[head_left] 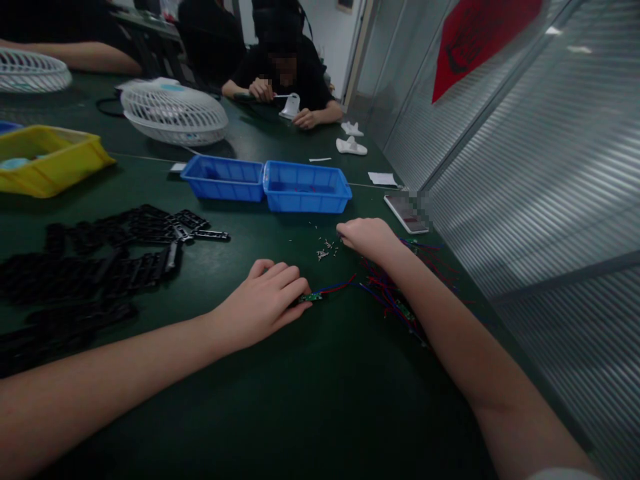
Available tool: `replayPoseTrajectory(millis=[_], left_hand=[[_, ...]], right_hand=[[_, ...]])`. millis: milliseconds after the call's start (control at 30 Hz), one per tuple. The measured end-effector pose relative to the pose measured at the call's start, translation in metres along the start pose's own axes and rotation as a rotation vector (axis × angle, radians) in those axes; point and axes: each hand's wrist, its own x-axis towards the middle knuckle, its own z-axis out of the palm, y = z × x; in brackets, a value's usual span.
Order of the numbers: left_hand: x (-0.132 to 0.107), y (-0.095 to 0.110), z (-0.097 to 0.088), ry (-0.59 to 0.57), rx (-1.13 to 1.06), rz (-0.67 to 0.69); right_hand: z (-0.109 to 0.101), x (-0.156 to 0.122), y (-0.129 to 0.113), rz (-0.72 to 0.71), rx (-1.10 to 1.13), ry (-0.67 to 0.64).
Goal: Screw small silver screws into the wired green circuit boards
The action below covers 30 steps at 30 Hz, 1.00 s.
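Observation:
My left hand (267, 297) is closed on the end of a small green circuit board (313, 297), low over the table. Red and blue wires (340, 287) run from the board to the right. My right hand (367, 237) is closed at the edge of a scatter of small screws (323, 254); whatever its fingertips hold is too small or hidden to make out. Under and beside my right forearm lies a tangle of red and blue wires (383, 283) with more green boards (404, 310) among them.
Many black plastic parts (115, 260) lie in rows at left. Two blue bins (307, 188) stand ahead, a yellow bin (55, 160) farther left. White fan guards (173, 113) sit behind. A phone (407, 213) lies near the right edge, by a ribbed partition. Across the table a person (285, 73) handles a white part.

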Motion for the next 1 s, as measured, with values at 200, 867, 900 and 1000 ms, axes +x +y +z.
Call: replayPoseTrajectory(millis=[200, 867, 900, 1000], left_hand=[[0.0, 0.0, 0.001, -0.005, 0.018, -0.008], [-0.002, -0.005, 0.01, 0.048, 0.069, 0.037], [-0.002, -0.005, 0.01, 0.05, 0.067, 0.039], [-0.002, -0.005, 0.01, 0.052, 0.064, 0.039]], right_hand=[[-0.022, -0.011, -0.012, -0.031, 0.159, 0.175], [-0.022, -0.033, -0.092, -0.305, 2.53, 0.016], [-0.021, -0.032, -0.094, -0.298, 2.526, 0.012], [-0.018, -0.031, -0.095, -0.276, 2.494, 0.003]])
